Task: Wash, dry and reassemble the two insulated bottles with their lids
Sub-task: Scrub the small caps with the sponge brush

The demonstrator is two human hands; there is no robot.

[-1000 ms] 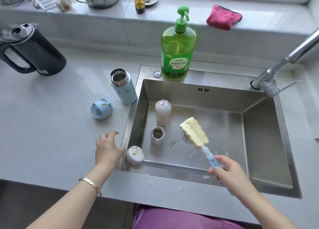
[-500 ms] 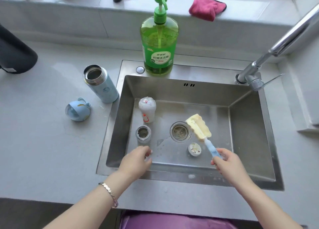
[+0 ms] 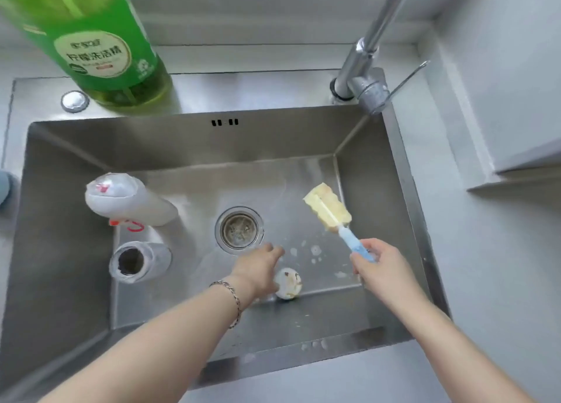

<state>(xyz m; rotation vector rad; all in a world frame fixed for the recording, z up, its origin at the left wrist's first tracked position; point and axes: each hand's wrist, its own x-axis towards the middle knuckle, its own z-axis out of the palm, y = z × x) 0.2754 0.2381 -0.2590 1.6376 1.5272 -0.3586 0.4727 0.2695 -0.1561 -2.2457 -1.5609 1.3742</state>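
Washing looked barely begun. In the sink the white bottle stood at left, an open cylinder below it, and a stained cap lay lower centre, all apart. Suds flecked the floor, and rinsing, drying and reassembly apparently remained. The left hand reached just beside the cap, fingers loosely extended, holding nothing. The right hand was curled round the handle of the brush, sponge raised. The drain sat mid-frame. The basin's right half seemed to offer the most room. The tap overhung the upper right, and the soap bottle crowded the upper-left rim.
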